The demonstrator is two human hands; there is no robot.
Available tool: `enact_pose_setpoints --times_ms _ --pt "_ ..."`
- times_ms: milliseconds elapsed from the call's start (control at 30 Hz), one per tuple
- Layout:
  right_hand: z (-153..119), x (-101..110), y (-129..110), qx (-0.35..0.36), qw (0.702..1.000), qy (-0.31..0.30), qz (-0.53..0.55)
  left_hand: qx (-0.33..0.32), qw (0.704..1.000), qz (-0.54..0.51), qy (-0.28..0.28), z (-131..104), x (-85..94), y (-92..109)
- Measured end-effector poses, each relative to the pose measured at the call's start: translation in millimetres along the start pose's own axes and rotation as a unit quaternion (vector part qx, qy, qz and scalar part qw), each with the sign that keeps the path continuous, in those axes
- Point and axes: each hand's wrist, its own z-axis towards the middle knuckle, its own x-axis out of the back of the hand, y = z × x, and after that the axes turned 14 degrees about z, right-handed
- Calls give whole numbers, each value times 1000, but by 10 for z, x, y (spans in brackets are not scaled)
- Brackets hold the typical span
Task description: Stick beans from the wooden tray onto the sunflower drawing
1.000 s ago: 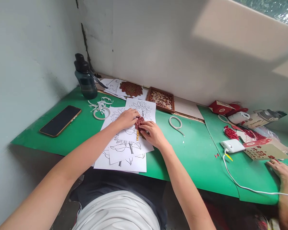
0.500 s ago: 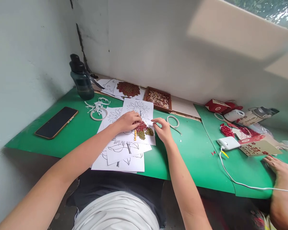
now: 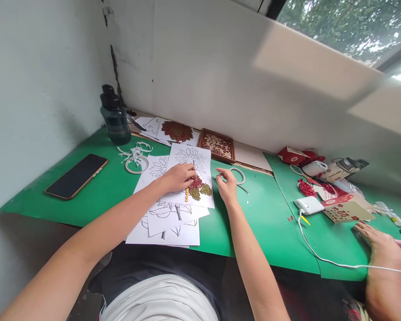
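Note:
My left hand (image 3: 182,177) rests over the top sheet, its fingers curled together at the edge of the red beans (image 3: 197,183). What its fingertips hold, if anything, is hidden. Beside the red beans lie green beans (image 3: 195,193) and a short column of yellow kernels (image 3: 186,195), all on a printed flower drawing (image 3: 190,156). More line drawings (image 3: 169,218) are stacked underneath. Off the right edge of the paper, my right hand (image 3: 226,185) hovers with bent fingers, thumb and forefinger apart, and nothing visible between them.
Behind the sheets are a bean-filled wooden tray (image 3: 217,145) and a bean-covered picture (image 3: 177,131). A bottle (image 3: 115,116), phone (image 3: 76,176) and tape roll (image 3: 137,164) stand left. Rightward lie a ring (image 3: 239,175), white charger (image 3: 309,205), cable, boxes and another person's hand (image 3: 376,236).
My right hand has drawn away from the beans, to the right past the paper's edge. My left hand stays at the red beans. The camera view has tilted slightly up.

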Motion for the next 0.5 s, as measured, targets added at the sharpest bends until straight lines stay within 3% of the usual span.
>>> enact_pose_setpoints --times_ms 367,500 --pt "-6 10 267 18 993 32 -112 -4 999 30 -23 2 -15 57" --pt "147 85 456 39 984 41 -168 -3 999 40 -34 4 -22 57"
